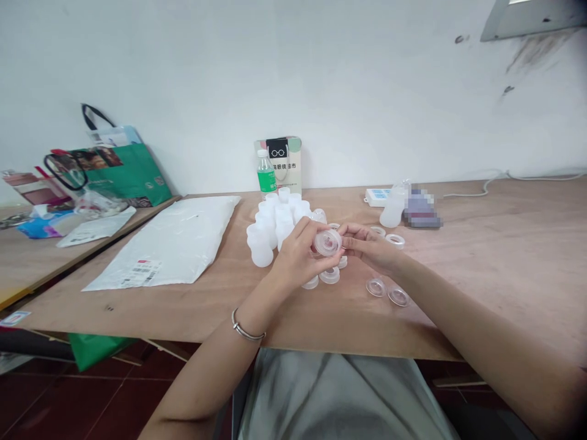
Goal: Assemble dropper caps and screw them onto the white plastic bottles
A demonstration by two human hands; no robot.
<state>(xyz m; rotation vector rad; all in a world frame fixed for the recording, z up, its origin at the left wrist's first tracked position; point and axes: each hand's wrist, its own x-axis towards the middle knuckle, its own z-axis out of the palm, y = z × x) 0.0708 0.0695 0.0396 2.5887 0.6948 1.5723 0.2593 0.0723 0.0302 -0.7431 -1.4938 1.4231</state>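
Plastic disc (328, 242) clamped in left grip (299, 252); right grip (369, 245) at edge, closure unclear.

White containers (262, 244) partly behind left hand (300, 249)

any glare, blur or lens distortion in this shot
Head view: light looks soft, shadows faint; head view: the white bottles wash out into one another, and the clear disc has pale glints; head view: the right forearm looks stretched toward the corner, blurring and darkening there; head view: pixelation hides part of the purple item.
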